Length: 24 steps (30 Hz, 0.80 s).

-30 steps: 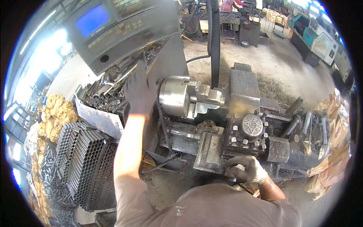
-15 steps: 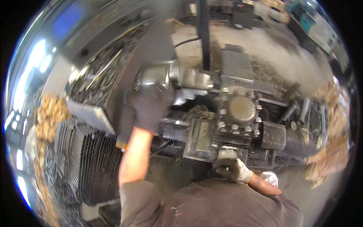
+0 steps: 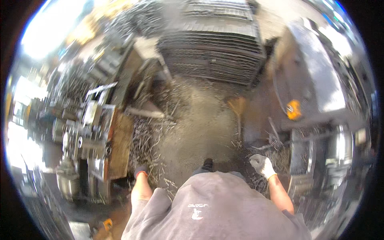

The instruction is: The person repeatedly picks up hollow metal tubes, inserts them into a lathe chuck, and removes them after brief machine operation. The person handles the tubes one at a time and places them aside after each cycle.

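My left hand [image 3: 141, 171], in a dark glove with a red cuff edge, hangs at my left side. Its fingers are foreshortened and hard to make out, and nothing shows in it. Curled metal shavings [image 3: 146, 140] lie on the floor just beyond it. On the other side, my right hand [image 3: 262, 165] wears a white glove with grey finger parts. Its fingers are curled closed, and nothing sticks out of them. Both hands hang apart from the machines. Below my shirt front, a dark shoe tip [image 3: 207, 163] shows on the floor.
A tall stack of dark metal bars [image 3: 212, 56] stands ahead. Machinery with a brown side panel [image 3: 120, 148] is on the left. To the right are a machine bed with a shiny cylinder [image 3: 342, 150], a yellow-orange object [image 3: 294, 110] and a broom [image 3: 238, 107]. Shavings litter the floor [image 3: 196, 124].
My view has swung away from the machine to the floor and bar stack. My left hand has left the shiny round machine part and hangs down. My right hand has moved off the machine's front.
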Each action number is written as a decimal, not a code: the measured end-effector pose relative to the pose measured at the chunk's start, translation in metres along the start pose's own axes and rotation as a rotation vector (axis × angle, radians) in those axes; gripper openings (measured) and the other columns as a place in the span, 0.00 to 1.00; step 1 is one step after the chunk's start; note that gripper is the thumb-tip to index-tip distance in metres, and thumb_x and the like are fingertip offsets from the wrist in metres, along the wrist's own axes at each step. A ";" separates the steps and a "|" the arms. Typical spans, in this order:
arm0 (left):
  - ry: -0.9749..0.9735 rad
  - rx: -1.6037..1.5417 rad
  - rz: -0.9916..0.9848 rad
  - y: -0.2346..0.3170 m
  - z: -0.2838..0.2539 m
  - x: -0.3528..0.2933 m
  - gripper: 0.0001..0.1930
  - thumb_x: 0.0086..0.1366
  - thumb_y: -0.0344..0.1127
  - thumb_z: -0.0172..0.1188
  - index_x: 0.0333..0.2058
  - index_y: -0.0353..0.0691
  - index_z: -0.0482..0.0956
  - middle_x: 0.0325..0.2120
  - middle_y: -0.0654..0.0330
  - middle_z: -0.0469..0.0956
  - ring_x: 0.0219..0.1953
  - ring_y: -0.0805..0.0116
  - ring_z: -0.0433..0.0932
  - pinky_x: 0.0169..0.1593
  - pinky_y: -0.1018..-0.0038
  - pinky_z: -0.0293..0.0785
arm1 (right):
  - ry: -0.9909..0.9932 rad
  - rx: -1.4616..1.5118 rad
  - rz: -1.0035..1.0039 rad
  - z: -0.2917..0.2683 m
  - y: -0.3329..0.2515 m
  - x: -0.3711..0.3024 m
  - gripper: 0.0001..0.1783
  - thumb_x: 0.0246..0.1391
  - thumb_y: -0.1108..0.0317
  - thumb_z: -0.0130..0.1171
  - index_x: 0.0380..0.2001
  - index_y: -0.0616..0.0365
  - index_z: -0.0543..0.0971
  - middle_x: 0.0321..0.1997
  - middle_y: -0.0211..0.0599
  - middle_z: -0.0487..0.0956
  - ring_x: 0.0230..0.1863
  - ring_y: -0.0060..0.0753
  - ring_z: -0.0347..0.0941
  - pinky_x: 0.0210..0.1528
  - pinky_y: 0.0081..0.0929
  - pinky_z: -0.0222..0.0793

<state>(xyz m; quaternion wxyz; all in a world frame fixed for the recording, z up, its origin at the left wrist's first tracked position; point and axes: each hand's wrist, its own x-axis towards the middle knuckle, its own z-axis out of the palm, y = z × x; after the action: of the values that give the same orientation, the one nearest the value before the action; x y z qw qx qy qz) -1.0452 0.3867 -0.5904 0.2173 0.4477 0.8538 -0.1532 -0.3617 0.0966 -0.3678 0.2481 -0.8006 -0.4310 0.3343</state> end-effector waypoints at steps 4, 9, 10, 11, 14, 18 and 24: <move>0.121 -0.288 -0.070 -0.137 0.003 0.001 0.32 0.69 0.56 0.56 0.61 0.36 0.81 0.62 0.43 0.79 0.63 0.41 0.79 0.64 0.52 0.76 | -0.206 -0.145 0.050 0.048 0.032 0.078 0.18 0.58 0.56 0.66 0.45 0.57 0.88 0.42 0.49 0.89 0.44 0.48 0.87 0.51 0.41 0.80; -0.309 0.291 0.224 -0.126 0.119 -0.098 0.29 0.70 0.58 0.53 0.58 0.46 0.85 0.57 0.46 0.83 0.60 0.45 0.82 0.61 0.54 0.79 | -0.507 0.209 0.558 0.090 0.089 0.133 0.12 0.54 0.58 0.66 0.37 0.53 0.86 0.33 0.37 0.87 0.35 0.38 0.86 0.41 0.33 0.82; -0.448 0.280 0.260 -0.115 0.137 -0.121 0.29 0.68 0.60 0.54 0.58 0.50 0.85 0.59 0.46 0.82 0.62 0.44 0.81 0.63 0.52 0.76 | -0.569 0.066 0.543 0.094 0.096 0.144 0.11 0.57 0.59 0.65 0.37 0.53 0.86 0.33 0.36 0.87 0.33 0.37 0.86 0.38 0.33 0.81; -0.417 0.182 0.249 -0.098 0.155 -0.148 0.29 0.68 0.60 0.53 0.58 0.49 0.85 0.59 0.45 0.82 0.62 0.44 0.81 0.63 0.52 0.76 | -0.763 -0.237 0.272 0.096 0.102 0.154 0.10 0.59 0.60 0.64 0.37 0.53 0.86 0.33 0.36 0.87 0.32 0.36 0.86 0.35 0.33 0.81; -0.420 -0.152 0.002 -0.055 0.168 -0.215 0.31 0.68 0.62 0.52 0.57 0.46 0.85 0.59 0.43 0.81 0.62 0.42 0.80 0.64 0.52 0.75 | -0.956 -0.462 0.056 0.111 0.108 0.193 0.10 0.66 0.61 0.61 0.38 0.54 0.85 0.33 0.36 0.88 0.31 0.34 0.86 0.29 0.36 0.80; -0.345 -0.378 -0.197 -0.028 0.101 -0.248 0.33 0.69 0.64 0.52 0.56 0.44 0.85 0.58 0.44 0.82 0.60 0.39 0.80 0.64 0.53 0.75 | -1.230 -0.628 0.092 0.136 0.104 0.286 0.13 0.65 0.58 0.61 0.41 0.54 0.88 0.39 0.39 0.89 0.41 0.41 0.87 0.38 0.48 0.83; -0.155 -0.561 -0.253 0.023 -0.031 -0.234 0.30 0.69 0.57 0.61 0.51 0.32 0.85 0.49 0.42 0.87 0.53 0.46 0.85 0.56 0.56 0.78 | -0.943 -1.287 -0.849 0.148 0.089 0.443 0.13 0.63 0.52 0.61 0.40 0.39 0.91 0.51 0.25 0.87 0.53 0.37 0.85 0.51 0.40 0.82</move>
<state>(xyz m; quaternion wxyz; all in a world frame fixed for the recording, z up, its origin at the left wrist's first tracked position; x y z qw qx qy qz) -0.9156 0.2501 -0.4469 0.3759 0.2473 0.8926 0.0287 -0.2467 0.4466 -0.6683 -0.3477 -0.3381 -0.8508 0.2024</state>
